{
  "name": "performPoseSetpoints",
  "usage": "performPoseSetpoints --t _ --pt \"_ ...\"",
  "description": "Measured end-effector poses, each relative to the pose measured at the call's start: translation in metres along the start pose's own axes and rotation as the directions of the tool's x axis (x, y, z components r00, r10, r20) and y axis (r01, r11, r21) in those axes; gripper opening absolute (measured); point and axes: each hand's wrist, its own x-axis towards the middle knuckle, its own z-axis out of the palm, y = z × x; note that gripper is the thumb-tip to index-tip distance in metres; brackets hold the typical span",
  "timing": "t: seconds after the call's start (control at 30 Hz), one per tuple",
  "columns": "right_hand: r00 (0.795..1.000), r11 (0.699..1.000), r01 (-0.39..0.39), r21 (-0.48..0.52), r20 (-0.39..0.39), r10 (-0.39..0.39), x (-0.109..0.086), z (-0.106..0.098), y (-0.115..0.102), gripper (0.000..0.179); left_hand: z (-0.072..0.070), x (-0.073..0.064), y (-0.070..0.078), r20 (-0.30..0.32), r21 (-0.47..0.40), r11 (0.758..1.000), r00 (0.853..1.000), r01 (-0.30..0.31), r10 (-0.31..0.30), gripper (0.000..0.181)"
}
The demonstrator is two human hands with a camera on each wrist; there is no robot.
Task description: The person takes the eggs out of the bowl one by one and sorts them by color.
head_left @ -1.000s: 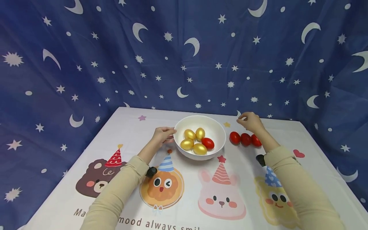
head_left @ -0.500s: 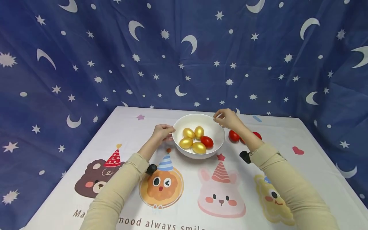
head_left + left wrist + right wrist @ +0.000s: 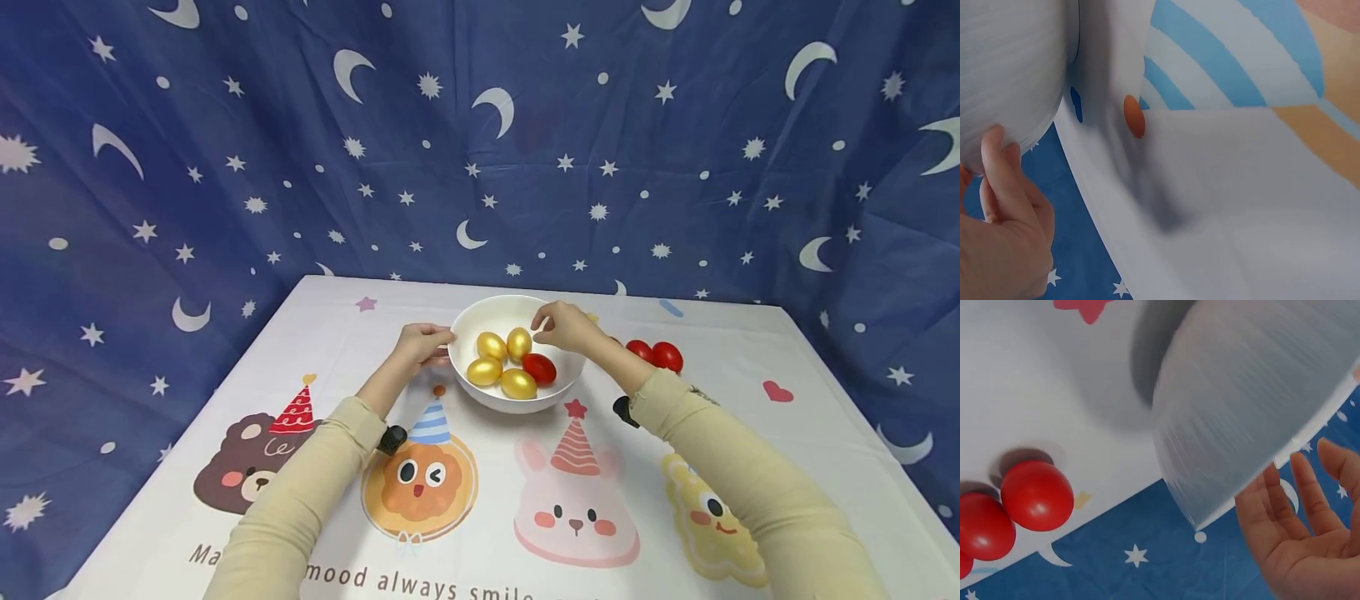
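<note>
In the head view a white bowl (image 3: pixel 517 406) stands near the back of the table, holding several gold eggs (image 3: pixel 518 384) and one red egg (image 3: pixel 539 369). My left hand (image 3: pixel 422 343) pinches the bowl's left rim; in the left wrist view its fingers (image 3: pixel 1002 175) lie against the bowl's outer side. Over the right part of the bowl is my right hand (image 3: pixel 567 327), its fingertips close to a gold egg (image 3: pixel 519 344). In the right wrist view the right hand (image 3: pixel 1310 525) has loosely bent, spread fingers with nothing between them, beyond the bowl's rim.
Three red eggs (image 3: pixel 667 357) lie in a row right of the bowl, one mostly hidden behind the right forearm. A white cloth (image 3: pixel 420 575) printed with cartoon faces covers the table. Behind the table hangs a blue star-and-moon curtain (image 3: pixel 420 200).
My right hand has moved left, from above the red eggs on the table to over the bowl. My left hand keeps its grip on the rim, and the eggs have stayed put.
</note>
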Motion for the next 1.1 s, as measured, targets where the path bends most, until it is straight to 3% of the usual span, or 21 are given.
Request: performPoseSetpoints --t 0.4,1.1 --pt "0.995 0.999 -0.018 -0.030 0.093 0.021 0.003 0.015 0.006 0.014 -0.004 -0.002 -0.001 0.031 -0.045 0.999 0.999 0.010 -0.009 0.034" --pt "0.992 0.997 -0.064 -0.048 0.104 0.068 0.005 0.029 0.008 0.018 -0.002 -0.001 -0.002 0.043 -0.048 0.999 0.999 0.012 -0.010 0.036"
